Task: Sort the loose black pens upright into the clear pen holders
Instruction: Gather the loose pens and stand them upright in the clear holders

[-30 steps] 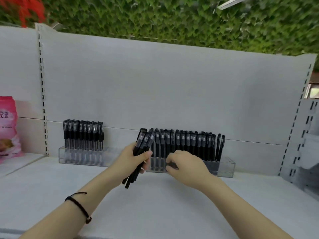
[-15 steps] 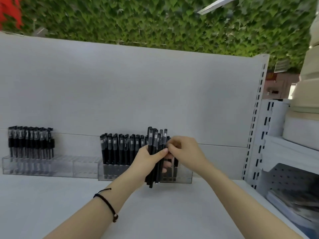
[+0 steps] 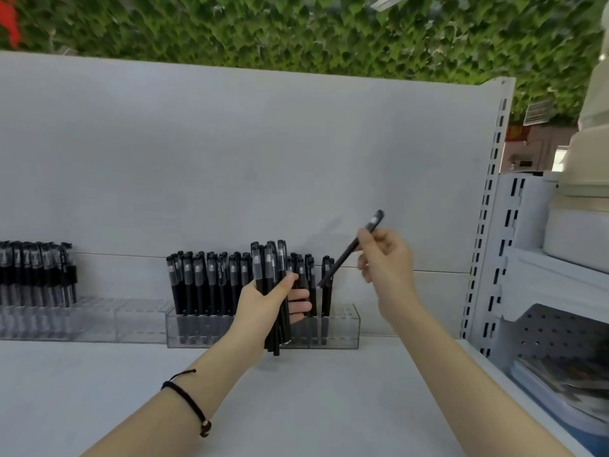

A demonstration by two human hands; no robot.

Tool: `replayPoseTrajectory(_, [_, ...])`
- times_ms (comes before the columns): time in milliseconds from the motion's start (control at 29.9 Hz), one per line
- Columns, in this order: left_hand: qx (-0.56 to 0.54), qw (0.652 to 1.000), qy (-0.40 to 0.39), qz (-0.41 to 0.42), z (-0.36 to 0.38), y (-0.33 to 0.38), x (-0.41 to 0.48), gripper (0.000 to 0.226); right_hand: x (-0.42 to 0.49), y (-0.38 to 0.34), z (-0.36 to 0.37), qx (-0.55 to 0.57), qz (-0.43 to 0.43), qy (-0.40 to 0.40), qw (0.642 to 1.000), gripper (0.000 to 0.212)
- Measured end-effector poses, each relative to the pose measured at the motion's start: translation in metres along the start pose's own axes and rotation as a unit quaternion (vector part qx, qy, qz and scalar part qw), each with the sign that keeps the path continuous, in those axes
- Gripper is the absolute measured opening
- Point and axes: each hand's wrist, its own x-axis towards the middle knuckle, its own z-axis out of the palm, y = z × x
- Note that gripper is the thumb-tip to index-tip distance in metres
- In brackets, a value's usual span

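I stand at a pale grey shelf (image 3: 296, 407), smooth and matt, with a flat grey back panel (image 3: 230, 159) behind it. A white upright (image 3: 491, 209) punched with slots runs along its right edge. Above the panel hangs a wall of green leaves (image 3: 296, 28). White shelving (image 3: 543, 291) stands to the right.

A clear, boxy plastic holder (image 3: 339, 328) sits against the panel in front of me, with a row of slim black pens (image 3: 204, 285) upright in it. A second holder (image 3: 82, 321) stands to its left.

My left hand (image 3: 263, 305), a dark cord bracelet (image 3: 188, 400) on its wrist, grips a bundle of pens (image 3: 272, 275) upright, just in front of the first holder. My right hand (image 3: 387, 258) pinches a single pen (image 3: 349, 250), tilted, tip down over the holder's right end.
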Motion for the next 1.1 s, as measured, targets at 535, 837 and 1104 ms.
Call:
replayPoseTrajectory(535, [0.013, 1.000, 0.025, 0.002, -0.003, -0.002, 0.001, 0.032, 0.005, 0.045, 0.005, -0.235, -0.059, -0.084, 0.966, 0.008])
replayPoseTrajectory(837, [0.073, 0.997, -0.028, 0.000, -0.002, -0.004, -0.004, 0.047, 0.006, 0.050, -0.001, -0.334, -0.050, -0.157, 0.928, 0.017])
replayPoseTrajectory(1104, [0.058, 0.996, -0.073, -0.012, 0.004, -0.008, -0.010, 0.022, 0.008, 0.048, 0.002, -0.236, -0.058, -0.117, 0.963, 0.014])
